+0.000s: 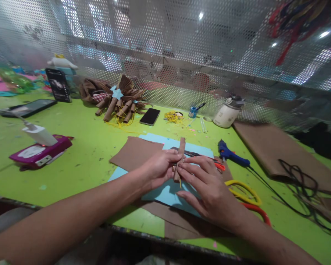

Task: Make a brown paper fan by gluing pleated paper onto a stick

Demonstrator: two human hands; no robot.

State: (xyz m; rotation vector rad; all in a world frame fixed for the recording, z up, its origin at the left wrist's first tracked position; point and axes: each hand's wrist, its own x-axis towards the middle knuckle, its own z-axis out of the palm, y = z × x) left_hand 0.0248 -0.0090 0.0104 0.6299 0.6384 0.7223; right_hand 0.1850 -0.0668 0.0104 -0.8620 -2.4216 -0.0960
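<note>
My left hand [162,167] is closed around a narrow brown paper strip [182,145], held nearly upright over the middle of the table. A short bit of yellow string [180,183] shows at the strip's lower end. The fingertips of my right hand [206,180] touch the strip from the right, its fingers apart and its thumb standing away. Beneath both hands lie light blue paper sheets [165,195] and a brown paper piece [139,151]. Partly hidden behind the right hand are a dark-bladed tool with an orange end [220,166] and scissors with yellow and red-orange handles [245,191].
A blue glue gun [233,154] with a black cord lies at right, near folded brown paper [276,151]. Farther back stand a white bottle [227,112], a black phone [150,116], yellow string [173,117] and brown paper rolls [113,108]. A purple power adapter [41,151] sits left.
</note>
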